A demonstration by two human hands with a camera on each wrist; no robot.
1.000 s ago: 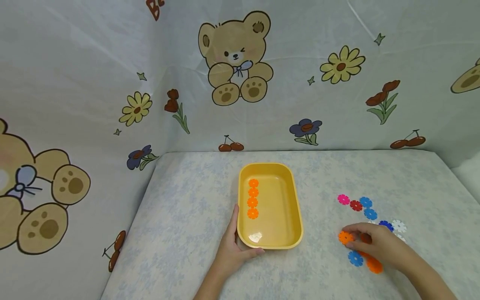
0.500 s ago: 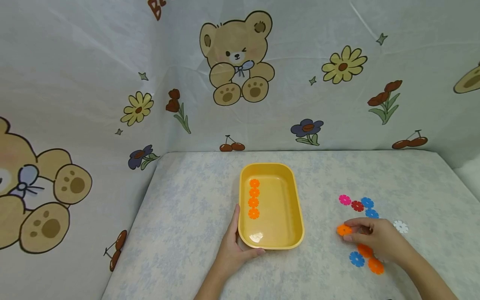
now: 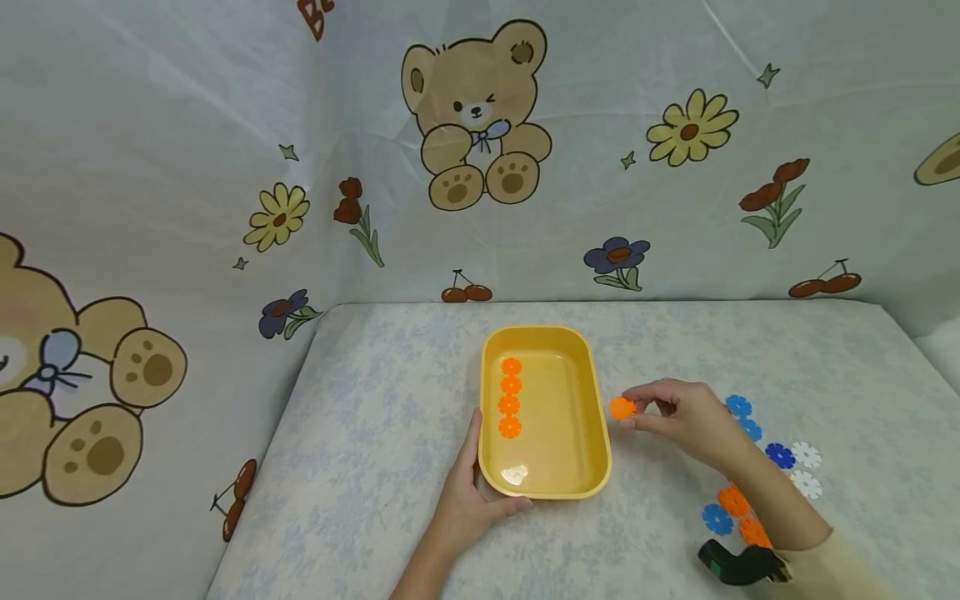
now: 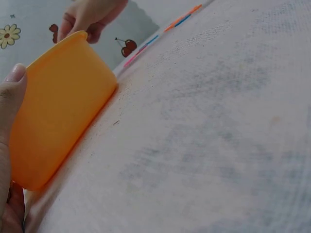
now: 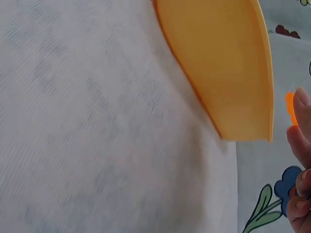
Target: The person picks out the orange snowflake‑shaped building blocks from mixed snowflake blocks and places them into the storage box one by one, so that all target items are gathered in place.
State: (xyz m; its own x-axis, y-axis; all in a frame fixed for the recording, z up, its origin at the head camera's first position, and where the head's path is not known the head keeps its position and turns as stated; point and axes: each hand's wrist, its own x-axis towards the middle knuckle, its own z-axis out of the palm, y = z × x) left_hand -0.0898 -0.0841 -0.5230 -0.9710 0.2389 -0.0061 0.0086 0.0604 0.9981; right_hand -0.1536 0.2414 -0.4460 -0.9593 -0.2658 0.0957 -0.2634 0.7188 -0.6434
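Piece: my right hand (image 3: pixel 686 412) pinches an orange flower-shaped plastic disc (image 3: pixel 622 407) in the air, just beside the right rim of the yellow rectangular plastic tray (image 3: pixel 600 442).
Left hand (image 3: pixel 468 500): I grip the tray's near-left corner.
Tray contents: a row of four orange discs (image 3: pixel 510 397) along the left side.
Risk: I judge the thin pinch could slip, dropping the disc onto the table's pale mottled cloth (image 3: pixel 375 433).

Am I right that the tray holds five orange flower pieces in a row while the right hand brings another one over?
Not quite: the head view shows four orange flower pieces in the tray, not five. The right hand does pinch another orange piece beside it.
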